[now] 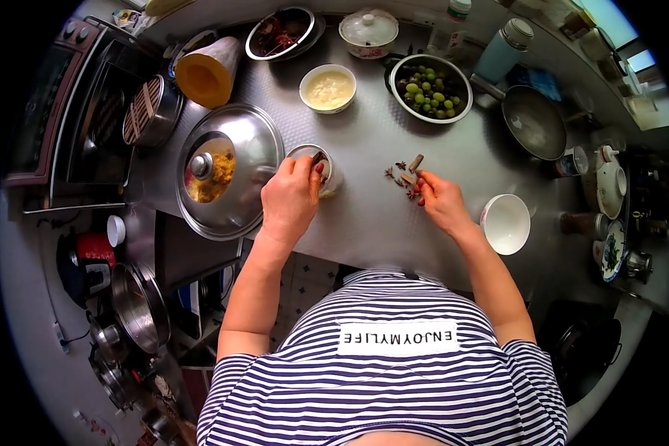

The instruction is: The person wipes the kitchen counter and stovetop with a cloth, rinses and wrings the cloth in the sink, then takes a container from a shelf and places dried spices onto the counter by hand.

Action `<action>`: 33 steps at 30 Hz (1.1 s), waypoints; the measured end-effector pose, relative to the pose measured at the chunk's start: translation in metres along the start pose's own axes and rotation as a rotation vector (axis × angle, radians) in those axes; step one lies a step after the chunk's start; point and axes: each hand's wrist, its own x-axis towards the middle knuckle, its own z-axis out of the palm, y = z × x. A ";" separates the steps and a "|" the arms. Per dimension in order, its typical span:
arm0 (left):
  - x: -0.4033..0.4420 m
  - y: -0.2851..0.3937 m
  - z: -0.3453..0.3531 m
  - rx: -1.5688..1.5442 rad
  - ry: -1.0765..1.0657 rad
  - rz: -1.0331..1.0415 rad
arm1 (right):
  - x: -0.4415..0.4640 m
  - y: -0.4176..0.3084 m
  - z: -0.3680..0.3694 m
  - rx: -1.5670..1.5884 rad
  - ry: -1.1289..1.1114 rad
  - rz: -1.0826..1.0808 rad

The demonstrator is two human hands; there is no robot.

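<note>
My left hand [293, 192] is closed at the mouth of a clear jar [333, 181]. A small dark brown piece [318, 157] shows at its fingertips; its kind is hard to tell. On the steel counter lies a small pile of whole spices, with star anise [389, 172] and short cinnamon sticks [416, 161]. My right hand [444, 204] reaches the near right side of this pile, fingers pinched together. What those fingers hold, if anything, is hidden. A white bowl [506, 224] stands just right of my right wrist.
Left of the jar, a large glass-and-steel lid [256, 137] covers orange and yellow food. Behind are a bowl of pale yellow food [328, 89], a bowl of green grapes [432, 91] and a cut pumpkin [203, 79]. A frying pan [535, 123] sits at right.
</note>
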 end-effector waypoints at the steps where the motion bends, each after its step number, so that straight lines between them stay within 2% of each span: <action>1: 0.001 -0.002 0.001 -0.004 0.000 0.001 | -0.001 0.005 -0.003 -0.003 0.002 0.001; 4: -0.001 -0.008 -0.001 -0.128 0.068 0.072 | -0.011 0.009 -0.012 0.125 0.131 0.026; 6: -0.007 -0.007 -0.009 -0.387 0.112 -0.061 | -0.019 0.026 -0.020 -0.188 0.231 0.004; 7: -0.013 -0.015 -0.006 -0.378 0.120 -0.081 | -0.019 0.049 -0.017 -0.262 0.199 0.043; 8: -0.018 -0.019 -0.002 -0.382 0.120 -0.077 | -0.018 0.053 -0.011 -0.264 0.203 0.045; 10: -0.027 -0.026 0.008 -0.516 0.328 -0.134 | -0.016 0.049 0.005 -0.051 0.183 -0.027; 11: -0.034 -0.034 0.014 -0.533 0.254 -0.221 | -0.012 0.041 0.007 0.112 0.071 0.058; 12: -0.036 -0.037 0.018 -0.540 0.254 -0.215 | -0.009 0.033 0.004 0.108 0.079 0.058; 15: -0.036 -0.036 0.024 -0.576 0.111 -0.250 | 0.000 0.019 -0.010 -0.056 0.254 -0.069; 16: -0.036 -0.040 0.036 -0.554 0.118 -0.200 | 0.003 0.016 -0.020 -0.076 0.280 -0.063; 18: -0.032 -0.038 0.047 -0.710 0.059 -0.229 | 0.002 -0.008 -0.052 -0.195 0.404 -0.149; 19: -0.032 -0.039 0.054 -0.725 0.083 -0.222 | 0.001 -0.011 -0.075 -0.251 0.459 -0.102; 20: -0.029 -0.038 0.058 -0.580 0.097 -0.220 | -0.001 -0.005 -0.098 -0.268 0.481 -0.097; 22: -0.028 -0.043 0.074 -0.631 0.159 -0.209 | -0.008 0.008 -0.146 -0.741 0.564 0.143; 23: -0.026 -0.040 0.075 -0.640 0.162 -0.200 | -0.009 0.013 -0.163 -0.746 0.576 0.143; 25: -0.022 -0.036 0.075 -0.644 0.173 -0.169 | -0.010 0.030 -0.187 -0.817 0.343 0.719; 26: -0.019 -0.031 0.072 -0.646 0.181 -0.165 | -0.011 0.045 -0.194 -0.817 0.349 0.713; 29: -0.014 -0.002 0.050 -0.665 0.130 -0.061 | -0.005 0.071 -0.201 -0.641 0.137 0.861; 31: -0.011 0.008 0.045 -0.673 0.107 0.018 | -0.004 0.050 -0.204 -0.535 0.149 0.856; 33: -0.012 0.015 0.041 -0.785 0.058 0.044 | 0.001 0.092 -0.210 -0.673 0.178 0.752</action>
